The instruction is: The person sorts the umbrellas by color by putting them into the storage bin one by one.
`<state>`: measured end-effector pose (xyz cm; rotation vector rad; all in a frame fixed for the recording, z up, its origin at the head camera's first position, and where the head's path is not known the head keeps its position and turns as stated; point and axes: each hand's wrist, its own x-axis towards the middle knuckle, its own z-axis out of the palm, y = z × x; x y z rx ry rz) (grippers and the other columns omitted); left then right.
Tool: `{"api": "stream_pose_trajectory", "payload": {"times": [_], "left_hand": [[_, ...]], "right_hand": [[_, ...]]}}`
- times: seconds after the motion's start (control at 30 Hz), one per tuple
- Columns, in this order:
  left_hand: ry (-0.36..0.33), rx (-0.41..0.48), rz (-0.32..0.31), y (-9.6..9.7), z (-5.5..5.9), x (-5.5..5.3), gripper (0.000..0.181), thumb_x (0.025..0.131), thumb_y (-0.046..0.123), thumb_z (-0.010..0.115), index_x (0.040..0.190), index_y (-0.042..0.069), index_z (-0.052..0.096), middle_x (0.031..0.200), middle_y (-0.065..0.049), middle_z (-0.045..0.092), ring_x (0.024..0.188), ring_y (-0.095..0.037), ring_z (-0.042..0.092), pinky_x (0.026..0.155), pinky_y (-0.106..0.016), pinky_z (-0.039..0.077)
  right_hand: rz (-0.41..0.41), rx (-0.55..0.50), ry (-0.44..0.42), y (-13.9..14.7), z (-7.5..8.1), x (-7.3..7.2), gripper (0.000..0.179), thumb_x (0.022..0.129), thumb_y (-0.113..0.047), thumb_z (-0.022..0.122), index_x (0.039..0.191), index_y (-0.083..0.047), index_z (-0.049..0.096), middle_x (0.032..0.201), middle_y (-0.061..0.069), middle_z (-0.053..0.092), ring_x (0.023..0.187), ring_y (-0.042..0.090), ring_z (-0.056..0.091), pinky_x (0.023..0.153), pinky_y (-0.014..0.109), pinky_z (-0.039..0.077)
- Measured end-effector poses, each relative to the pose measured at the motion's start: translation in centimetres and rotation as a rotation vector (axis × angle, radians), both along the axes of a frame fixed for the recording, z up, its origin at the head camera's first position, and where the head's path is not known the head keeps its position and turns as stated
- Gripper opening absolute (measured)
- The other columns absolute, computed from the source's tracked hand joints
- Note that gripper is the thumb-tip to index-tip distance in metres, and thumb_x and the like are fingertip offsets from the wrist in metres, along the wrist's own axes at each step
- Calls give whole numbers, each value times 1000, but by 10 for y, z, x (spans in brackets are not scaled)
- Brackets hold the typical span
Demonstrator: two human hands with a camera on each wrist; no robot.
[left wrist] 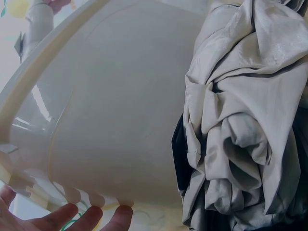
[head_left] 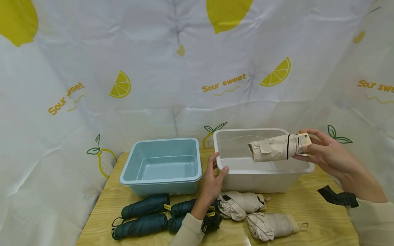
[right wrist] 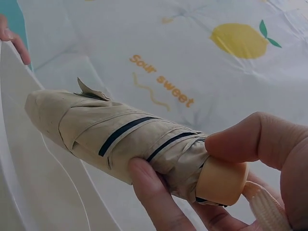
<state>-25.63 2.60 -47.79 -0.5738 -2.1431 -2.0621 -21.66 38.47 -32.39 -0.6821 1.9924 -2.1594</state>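
Note:
My right hand (head_left: 330,153) grips a folded beige umbrella (head_left: 272,148) by its handle end, holding it roughly level over the white bin (head_left: 252,181). In the right wrist view, thumb and fingers pinch the umbrella (right wrist: 115,134) around its pale orange handle (right wrist: 222,180), and a wrist strap hangs from it. At the bin's near left corner, my left hand (head_left: 213,179) holds the rim, thumb on the front edge and fingers along the side. The left wrist view has its fingertips (left wrist: 120,219) against the bin wall (left wrist: 125,106). No other umbrella shows inside the white bin.
A light blue bin (head_left: 163,186) stands left of the white one. In front lie several dark green folded umbrellas (head_left: 140,225) and two beige ones (head_left: 241,205), partly behind my left forearm. A lemon-print sheet (head_left: 172,85) hangs behind the wooden table (head_left: 101,218).

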Motion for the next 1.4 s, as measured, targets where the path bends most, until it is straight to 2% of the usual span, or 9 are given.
{"api": "stream_pose_trajectory", "payload": {"times": [0.3,0.43,0.67,0.87,0.97,1.1,1.23,1.4], "left_hand": [[4,-8,-1,0,0,1,60,103,36,58,157,29,33,149,-12,51,135,-34,51,96,-48,56],[0,3,-4,0,2,2,61,102,36,58,157,28,33,150,-14,50,136,-36,50,98,-49,55],[-5,1,0,-1,2,2,58,102,36,58,155,38,34,148,-8,51,136,-33,51,98,-47,56],[5,16,-15,-1,0,0,59,103,34,58,157,30,34,148,-12,51,136,-40,50,97,-48,56],[5,12,-15,-1,0,1,60,103,34,58,157,30,34,149,-12,50,137,-37,50,97,-49,55],[3,0,-12,0,0,1,59,103,35,58,156,36,33,149,-9,51,137,-32,50,98,-48,56],[0,2,-6,0,0,1,58,103,34,58,155,39,33,149,-7,51,137,-33,50,97,-46,56],[-3,0,2,0,1,2,58,102,34,59,154,39,34,148,-6,51,136,-29,51,97,-45,56]], "right_hand": [[-61,4,-74,-9,1,-19,49,101,15,40,140,-13,45,126,2,57,106,17,68,88,35,61],[-107,60,-116,-14,4,-28,47,102,11,44,140,-17,43,123,0,58,101,17,68,85,33,61],[-141,83,-178,-25,10,-43,44,102,8,47,138,-17,43,121,0,57,96,20,68,85,34,61],[-170,120,-219,-34,10,-54,42,102,6,49,136,-18,43,116,0,58,91,20,67,84,34,61],[-180,139,-226,-37,8,-60,41,102,5,50,135,-18,44,112,1,58,90,20,68,83,34,61],[-198,188,-244,-43,9,-67,39,102,3,52,133,-19,44,112,3,55,89,19,67,83,33,61],[-225,248,-271,-51,12,-75,40,100,2,53,130,-23,44,114,4,51,89,18,65,84,33,61],[-247,313,-282,-59,11,-87,42,98,2,54,128,-26,45,118,8,46,90,17,64,87,34,61]]}}
